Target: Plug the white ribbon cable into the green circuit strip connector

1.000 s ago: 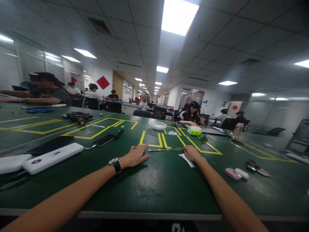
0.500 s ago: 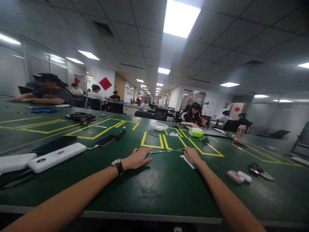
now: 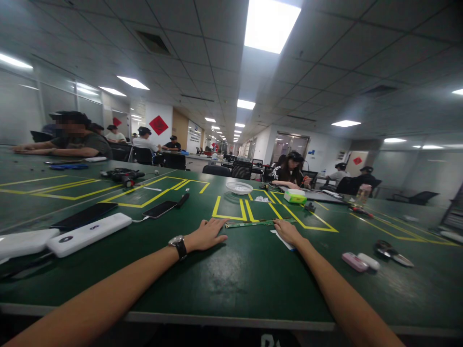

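Observation:
Flat on the table lies my left hand (image 3: 208,233), fingers stretched and thumb apart, with a wristwatch (image 3: 178,246) on the wrist. Its fingertips are beside the left end of a long, thin green circuit board strip (image 3: 249,224). My right hand (image 3: 287,232) rests palm down over the right part of that strip, its fingers reaching forward and touching it; the strip shows again past them. Under the edge of this hand a white paper-like piece (image 3: 281,239) sticks out. Neither hand grips anything that I can see.
A white round basket (image 3: 239,187) and a green-and-white pack (image 3: 294,195) stand beyond the strip. At left are a white power bank (image 3: 90,234) and a phone (image 3: 160,209). Pink (image 3: 355,261) and white small cases lie at right. Several people sit farther off.
The view has shifted slightly. Both hands stay in nearly the same place by the circuit board strip, which has not visibly moved on the table.

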`<state>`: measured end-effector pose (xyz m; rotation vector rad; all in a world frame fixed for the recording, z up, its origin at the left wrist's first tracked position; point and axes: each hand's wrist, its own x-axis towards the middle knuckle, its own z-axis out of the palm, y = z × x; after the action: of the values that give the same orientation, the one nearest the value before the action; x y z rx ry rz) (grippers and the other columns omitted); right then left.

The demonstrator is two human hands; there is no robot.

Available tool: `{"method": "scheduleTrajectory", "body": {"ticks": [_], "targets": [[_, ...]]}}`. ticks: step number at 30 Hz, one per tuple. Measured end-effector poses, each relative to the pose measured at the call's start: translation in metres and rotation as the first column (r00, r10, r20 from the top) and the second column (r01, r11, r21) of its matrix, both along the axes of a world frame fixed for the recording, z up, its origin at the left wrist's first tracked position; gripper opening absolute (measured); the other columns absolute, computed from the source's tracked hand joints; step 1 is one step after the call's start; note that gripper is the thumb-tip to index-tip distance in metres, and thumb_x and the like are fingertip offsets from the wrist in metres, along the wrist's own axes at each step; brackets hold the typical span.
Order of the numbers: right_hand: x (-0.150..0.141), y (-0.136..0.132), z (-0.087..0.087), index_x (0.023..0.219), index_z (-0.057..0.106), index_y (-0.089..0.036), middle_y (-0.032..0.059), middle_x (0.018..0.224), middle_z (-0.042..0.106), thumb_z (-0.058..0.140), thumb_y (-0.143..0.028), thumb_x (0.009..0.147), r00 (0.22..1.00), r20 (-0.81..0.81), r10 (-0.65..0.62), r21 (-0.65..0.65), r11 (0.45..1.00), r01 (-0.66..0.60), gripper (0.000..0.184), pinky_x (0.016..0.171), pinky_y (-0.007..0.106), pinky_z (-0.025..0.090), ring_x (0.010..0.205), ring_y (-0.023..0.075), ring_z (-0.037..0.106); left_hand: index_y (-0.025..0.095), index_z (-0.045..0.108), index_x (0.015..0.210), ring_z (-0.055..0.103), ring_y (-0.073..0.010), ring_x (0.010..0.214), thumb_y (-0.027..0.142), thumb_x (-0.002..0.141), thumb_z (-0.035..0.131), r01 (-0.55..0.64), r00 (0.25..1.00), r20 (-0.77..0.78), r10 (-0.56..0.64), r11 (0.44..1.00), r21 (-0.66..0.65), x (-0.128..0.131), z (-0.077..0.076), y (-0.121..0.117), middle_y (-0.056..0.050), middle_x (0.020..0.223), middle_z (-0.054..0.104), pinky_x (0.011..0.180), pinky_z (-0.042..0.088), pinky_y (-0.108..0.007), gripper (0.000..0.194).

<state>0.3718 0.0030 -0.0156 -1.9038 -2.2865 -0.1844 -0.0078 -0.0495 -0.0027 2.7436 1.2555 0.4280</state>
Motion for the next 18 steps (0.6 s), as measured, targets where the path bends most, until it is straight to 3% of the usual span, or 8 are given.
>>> {"method": "scheduleTrajectory", "body": {"ticks": [4, 10, 18], "targets": [[0.000, 0.003, -0.002, 0.137, 0.049, -0.013, 0.0128, 0.146, 0.043, 0.029, -0.032, 0.097, 1.000, 0.001, 0.002, -0.040, 0.999, -0.002, 0.049, 0.110, 0.038, 0.028, 0.134, 0.0232, 0.039, 0.025, 0.019, 0.149, 0.038, -0.0306, 0.128, 0.044, 0.095, 0.042, -0.001, 1.000, -0.013, 0.001, 1.000, 0.005, 0.000, -0.001, 0.001, -0.013, 0.145, 0.040, 0.098, 0.032, -0.047, 0.062], [-0.002, 0.003, -0.001, 0.144, 0.040, -0.018, 0.0112, 0.152, 0.033, 0.027, -0.038, 0.097, 1.000, -0.022, -0.015, -0.102, 0.995, 0.013, 0.053, 0.108, 0.052, 0.027, 0.139, 0.0285, 0.029, 0.026, 0.023, 0.148, 0.039, -0.0295, 0.127, 0.041, 0.096, 0.040, 0.003, 0.999, -0.039, -0.003, 1.000, -0.001, -0.001, 0.000, 0.000, -0.011, 0.145, 0.040, 0.098, 0.033, -0.046, 0.056], [-0.027, -0.003, 0.003, 0.142, 0.044, -0.015, 0.0118, 0.149, 0.039, 0.030, -0.045, 0.097, 0.984, -0.024, 0.174, -0.099, 0.979, -0.176, 0.056, 0.112, 0.040, 0.025, 0.136, 0.0255, 0.035, 0.024, 0.037, 0.140, 0.042, -0.0288, 0.123, 0.041, 0.096, 0.043, 0.001, 0.999, -0.036, 0.000, 1.000, 0.029, -0.004, -0.002, 0.005, -0.010, 0.138, 0.047, 0.094, 0.039, -0.043, 0.048]]}}
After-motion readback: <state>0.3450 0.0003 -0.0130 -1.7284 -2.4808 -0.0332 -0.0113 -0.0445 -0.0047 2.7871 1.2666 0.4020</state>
